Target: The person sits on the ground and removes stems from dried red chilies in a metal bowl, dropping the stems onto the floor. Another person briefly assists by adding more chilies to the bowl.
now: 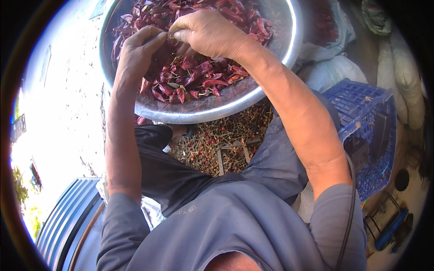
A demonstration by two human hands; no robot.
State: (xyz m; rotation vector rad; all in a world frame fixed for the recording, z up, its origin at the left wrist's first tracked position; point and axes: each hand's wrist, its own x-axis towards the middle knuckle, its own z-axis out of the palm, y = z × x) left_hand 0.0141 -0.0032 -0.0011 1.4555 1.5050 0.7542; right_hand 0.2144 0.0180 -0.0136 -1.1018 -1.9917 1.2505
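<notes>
A wide metal basin [200, 117] stands before me, heaped with dried red chili peppers [200, 71]. Over the heap my left hand [140, 49] and my right hand [210, 34] meet almost fingertip to fingertip. Thumb and forefinger of each are pinched together. A small brownish chili stem [172, 35] shows at the right fingertips, close to the left thumb. The pepper body at my left fingertips is mostly hidden and hard to tell from the peppers below.
Between my legs, loose chili stems and bits [206, 145] cover the ground around a flat metal frame [220, 161]. A blue plastic crate [369, 135] stands at my right. Beyond it are white sacks [334, 71], one open with red peppers [322, 23]. Ribbed metal [67, 210] lies at lower left.
</notes>
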